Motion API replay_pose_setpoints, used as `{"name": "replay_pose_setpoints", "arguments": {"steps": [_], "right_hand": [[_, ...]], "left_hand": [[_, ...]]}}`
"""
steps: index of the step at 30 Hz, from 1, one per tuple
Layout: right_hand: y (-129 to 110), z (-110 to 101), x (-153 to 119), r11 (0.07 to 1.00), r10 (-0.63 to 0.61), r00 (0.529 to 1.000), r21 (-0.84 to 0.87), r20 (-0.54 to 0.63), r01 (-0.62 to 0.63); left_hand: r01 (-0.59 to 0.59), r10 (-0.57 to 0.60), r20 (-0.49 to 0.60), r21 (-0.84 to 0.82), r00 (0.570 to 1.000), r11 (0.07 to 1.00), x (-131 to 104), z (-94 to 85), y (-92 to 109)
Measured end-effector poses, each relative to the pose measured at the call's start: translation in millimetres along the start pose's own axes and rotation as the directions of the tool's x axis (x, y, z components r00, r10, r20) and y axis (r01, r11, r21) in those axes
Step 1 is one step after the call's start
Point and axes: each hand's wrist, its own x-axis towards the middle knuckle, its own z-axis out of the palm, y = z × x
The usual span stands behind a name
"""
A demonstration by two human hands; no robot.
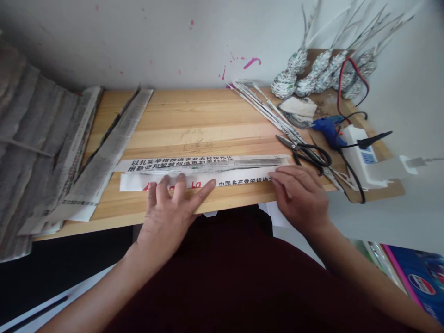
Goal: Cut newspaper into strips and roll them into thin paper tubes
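Observation:
Across the front of the wooden table lies a newspaper strip (239, 181) printed with black and red characters. My left hand (169, 203) rests on it with the fingers spread, pressing it near its left half. At the strip's right end my right hand (301, 194) pinches the paper between thumb and fingers; the fingertips partly hide that end. Just behind lies another newspaper strip (180, 163) with large black characters, creased lengthwise. Black-handled scissors (308, 152) lie to the right, a little beyond my right hand.
Stacked newspaper strips (38, 115) fill the left side, with loose strips (114, 143) beside them. Thin rolled paper sticks (267, 111), a cloth (298, 110), a blue glue gun (329, 129) and a white power strip (362, 152) lie right. Woven paper pieces (319, 74) stand behind.

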Motion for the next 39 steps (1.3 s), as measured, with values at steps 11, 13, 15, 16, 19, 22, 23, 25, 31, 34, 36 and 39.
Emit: {"name": "replay_pose_setpoints", "arguments": {"steps": [11, 13, 15, 16, 19, 22, 23, 25, 31, 34, 36, 39], "right_hand": [[-78, 39, 18, 0.9, -0.427, 0.791, 0.289, 0.439, 0.325], [-85, 43, 20, 0.906, -0.421, 0.788, 0.262, 0.45, 0.334], [-87, 45, 18, 0.916, -0.401, 0.797, 0.224, 0.452, 0.333], [-86, 45, 17, 0.919, -0.394, 0.8, 0.211, 0.452, 0.334], [-78, 43, 12, 0.927, -0.375, 0.805, 0.195, 0.46, 0.32], [-69, 39, 10, 0.937, -0.348, 0.807, 0.198, 0.478, 0.286], [-66, 38, 10, 0.94, -0.341, 0.805, 0.201, 0.485, 0.277], [-59, 35, 9, 0.941, -0.336, 0.8, 0.209, 0.497, 0.265], [-34, 21, 3, 0.952, -0.306, 0.798, 0.183, 0.519, 0.246], [-20, 12, -1, 0.96, -0.279, 0.801, 0.18, 0.53, 0.215], [-12, 7, -5, 0.963, -0.266, 0.802, 0.182, 0.536, 0.197], [0, 1, -12, 0.973, -0.231, 0.808, 0.145, 0.541, 0.181]], "left_hand": [[-0.025, 0.024, -0.023, -0.078, 0.999, 0.997, 0, 4.7, -5], [-0.016, 0.015, -0.012, -0.084, 1.0, 0.996, 0, 8.3, -6], [-0.009, 0.009, 0.002, -0.088, 1.0, 0.996, 0, 9.6, -6], [-0.007, 0.008, 0.008, -0.093, 1.0, 0.996, 0, 9.3, -7], [-0.007, 0.01, 0.018, -0.117, 1.0, 0.993, 0, 5.6, -6], [-0.009, 0.009, 0.002, -0.117, 1.0, 0.993, 0, 1.2, -4], [-0.008, 0.007, -0.008, -0.108, 1.0, 0.994, 0, 0.1, -3], [-0.003, 0.001, -0.023, -0.09, 1.0, 0.996, 0, -1.8, -1], [-0.005, 0.005, 0.012, -0.043, 1.0, 0.999, 0, -6.2, 1], [0.0, 0.001, 0.024, -0.038, 1.0, 0.999, -1, -6.6, 0], [0.0, 0.001, 0.015, -0.055, 1.0, 0.998, -1, -5.8, 0], [-0.006, 0.006, 0.011, -0.06, 1.0, 0.998, -1, -5.0, -1]]}}
